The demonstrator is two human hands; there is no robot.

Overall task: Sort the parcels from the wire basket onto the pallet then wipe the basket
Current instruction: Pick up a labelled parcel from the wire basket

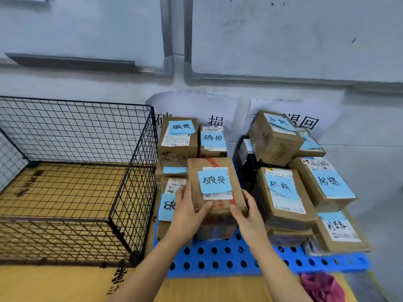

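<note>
held parcel (pixel 216 184): 破损, right parcel (pixel 283 197): 超期

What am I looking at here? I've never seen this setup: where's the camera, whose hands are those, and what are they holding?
It is one picture, from a camera worn on a person's head, looking down. There is no robot: the person's left hand and right hand grip a cardboard box with a blue note, atop the left stack on the blue pallet. More boxes stand to its right. The wire basket on the left shows no parcels inside. A pink cloth lies at bottom right.
</note>
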